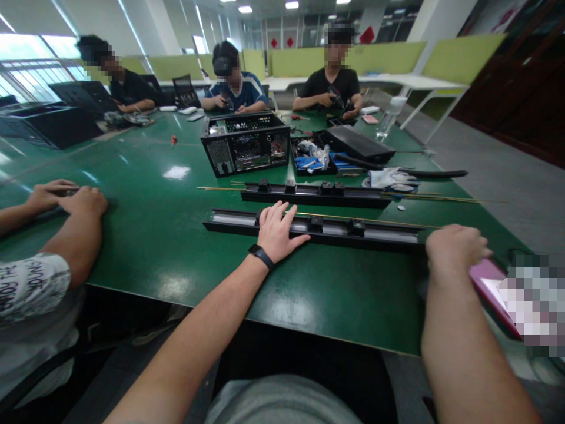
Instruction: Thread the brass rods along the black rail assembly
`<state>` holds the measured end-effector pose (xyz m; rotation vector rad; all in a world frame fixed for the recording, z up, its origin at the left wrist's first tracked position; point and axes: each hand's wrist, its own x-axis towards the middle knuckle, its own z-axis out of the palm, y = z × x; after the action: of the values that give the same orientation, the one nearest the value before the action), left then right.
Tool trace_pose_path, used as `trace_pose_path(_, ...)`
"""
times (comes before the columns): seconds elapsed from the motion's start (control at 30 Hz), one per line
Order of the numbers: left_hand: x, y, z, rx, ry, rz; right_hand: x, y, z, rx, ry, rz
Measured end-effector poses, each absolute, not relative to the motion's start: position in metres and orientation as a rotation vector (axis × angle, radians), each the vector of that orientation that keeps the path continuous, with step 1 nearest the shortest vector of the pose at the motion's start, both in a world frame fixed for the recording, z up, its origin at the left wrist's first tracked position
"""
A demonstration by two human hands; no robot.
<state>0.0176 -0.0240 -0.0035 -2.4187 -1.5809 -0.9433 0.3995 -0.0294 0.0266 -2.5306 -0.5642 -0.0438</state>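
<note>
The rail [375,234] lies along the tabletop's [176,253] near edge, long axis left to right, with the left hand [278,232] open and flat on its left half and the right hand [457,250] gripping a phone [485,275] beside its right end.

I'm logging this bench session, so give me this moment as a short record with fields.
Setting: green table, other people seated around it.
Left hand: flat, fingers spread, on the near black rail.
Right hand: curled over the end of a pink-edged device; grip unclear.
Behind: second black rail, thin brass rods along it.
Further back: open computer case, white gloves, water bottle.
Left edge: co-worker's hands resting on the table.
</note>
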Motion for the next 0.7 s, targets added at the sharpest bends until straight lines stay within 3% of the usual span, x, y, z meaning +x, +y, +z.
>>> trace_pose_path(0.7,0.02,-0.024,-0.005,-2.428,-1.586,-0.938,0.409,-0.027,0.016,-2.541,-0.801,-0.068)
